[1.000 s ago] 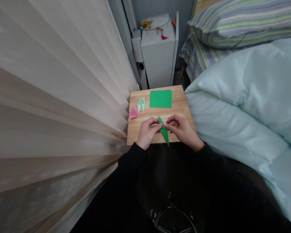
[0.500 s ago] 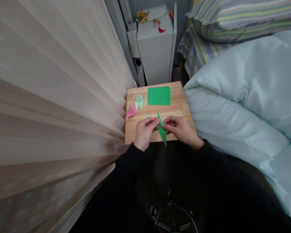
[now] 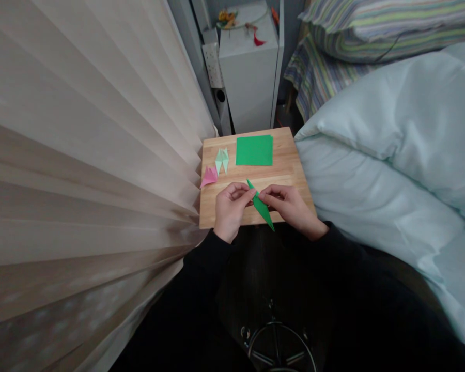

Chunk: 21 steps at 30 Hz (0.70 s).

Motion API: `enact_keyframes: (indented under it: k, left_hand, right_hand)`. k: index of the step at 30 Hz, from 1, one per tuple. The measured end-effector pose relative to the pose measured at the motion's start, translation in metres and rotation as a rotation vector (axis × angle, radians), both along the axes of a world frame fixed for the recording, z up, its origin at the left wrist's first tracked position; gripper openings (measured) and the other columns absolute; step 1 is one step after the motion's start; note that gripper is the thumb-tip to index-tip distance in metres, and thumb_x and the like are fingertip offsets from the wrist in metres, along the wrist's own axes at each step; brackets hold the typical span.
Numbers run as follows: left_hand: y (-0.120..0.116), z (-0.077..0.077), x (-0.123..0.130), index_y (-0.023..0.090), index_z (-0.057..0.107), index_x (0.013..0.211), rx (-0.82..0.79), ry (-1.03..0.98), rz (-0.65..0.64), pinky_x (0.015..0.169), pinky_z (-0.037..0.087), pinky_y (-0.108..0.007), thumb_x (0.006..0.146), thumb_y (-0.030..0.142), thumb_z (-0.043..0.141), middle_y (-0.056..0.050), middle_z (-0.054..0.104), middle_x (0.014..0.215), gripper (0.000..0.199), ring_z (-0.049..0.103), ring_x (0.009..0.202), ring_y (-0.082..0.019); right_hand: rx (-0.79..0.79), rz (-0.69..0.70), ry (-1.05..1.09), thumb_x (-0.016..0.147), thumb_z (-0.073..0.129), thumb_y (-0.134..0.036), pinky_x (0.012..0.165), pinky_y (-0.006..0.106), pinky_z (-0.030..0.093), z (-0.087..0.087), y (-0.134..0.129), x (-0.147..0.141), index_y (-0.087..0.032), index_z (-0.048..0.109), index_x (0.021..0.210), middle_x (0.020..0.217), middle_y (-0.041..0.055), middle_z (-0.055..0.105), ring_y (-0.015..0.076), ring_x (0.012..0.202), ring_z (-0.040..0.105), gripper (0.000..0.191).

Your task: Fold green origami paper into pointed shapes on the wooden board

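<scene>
A narrow, pointed fold of green paper (image 3: 262,208) is pinched between my left hand (image 3: 230,209) and my right hand (image 3: 292,206), just above the near edge of a small wooden table (image 3: 287,168). Its lower tip points toward my lap and to the right. A flat green paper square (image 3: 254,150) lies at the back of the table. A pale green folded piece (image 3: 221,159) and a pink folded piece (image 3: 209,176) lie at the table's left side.
A beige pleated curtain (image 3: 81,155) fills the left. A pale blue duvet (image 3: 391,144) and a striped pillow (image 3: 375,26) lie to the right. A white cabinet (image 3: 250,72) stands behind the table. My dark clothing and a stool frame (image 3: 277,346) are below.
The folded green paper has turned in my fingers, so its lower tip now swings out to the right. Both hands stay at the table's near edge.
</scene>
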<state>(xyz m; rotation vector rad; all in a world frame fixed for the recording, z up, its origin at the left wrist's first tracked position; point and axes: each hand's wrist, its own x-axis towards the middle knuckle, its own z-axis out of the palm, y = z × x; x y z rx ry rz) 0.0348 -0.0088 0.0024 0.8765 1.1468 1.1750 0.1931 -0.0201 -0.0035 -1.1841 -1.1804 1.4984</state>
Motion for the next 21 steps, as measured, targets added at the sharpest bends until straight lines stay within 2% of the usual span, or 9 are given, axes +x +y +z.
enact_keyframes:
  k: [3, 8, 13, 21]
  left_hand:
    - [-0.0003, -0.0008, 0.0005, 0.017, 0.066, 0.082, -0.008, -0.009, 0.042, 0.072, 0.055, -0.026, 0.065, 0.028, 0.089, 0.002, 0.07, 0.073, 0.031, 0.065, 0.068, -0.01]
    - [-0.0005, -0.0005, 0.0016, 0.016, 0.069, 0.104, -0.118, -0.126, 0.049, 0.08, 0.055, -0.029, 0.064, 0.025, 0.091, 0.001, 0.072, 0.076, 0.047, 0.068, 0.071, -0.011]
    - [-0.0003, -0.001, 0.0004, 0.014, 0.075, 0.091, -0.1, -0.124, 0.055, 0.08, 0.055, -0.029, 0.064, 0.025, 0.091, -0.003, 0.075, 0.086, 0.033, 0.068, 0.076, -0.012]
    - [-0.001, -0.0021, 0.0022, 0.017, 0.078, 0.09, -0.053, -0.175, 0.071, 0.082, 0.055, -0.028, 0.061, 0.023, 0.091, -0.004, 0.078, 0.092, 0.032, 0.069, 0.081, -0.013]
  right_hand:
    - [-0.004, -0.007, -0.013, 0.077, 0.079, -0.05, 0.067, 0.031, 0.055, 0.0009, -0.0003, -0.0004, -0.018, 0.072, 0.077, 0.074, 0.0024, 0.07, 0.0158, 0.07, 0.062, 0.033]
    - [0.06, -0.03, -0.053, 0.077, 0.08, -0.049, 0.067, 0.031, 0.053, -0.0011, -0.0001, -0.0006, -0.018, 0.074, 0.076, 0.074, 0.004, 0.073, 0.0173, 0.071, 0.064, 0.031]
    - [0.095, -0.042, -0.078, 0.079, 0.079, -0.051, 0.07, 0.033, 0.054, -0.0016, -0.0011, -0.0022, -0.019, 0.074, 0.074, 0.076, 0.0048, 0.075, 0.0187, 0.073, 0.065, 0.032]
    - [0.14, -0.079, -0.045, 0.08, 0.078, -0.048, 0.063, 0.03, 0.048, 0.0054, -0.0042, -0.0046, -0.019, 0.069, 0.07, 0.068, 0.0012, 0.067, 0.0153, 0.066, 0.058, 0.031]
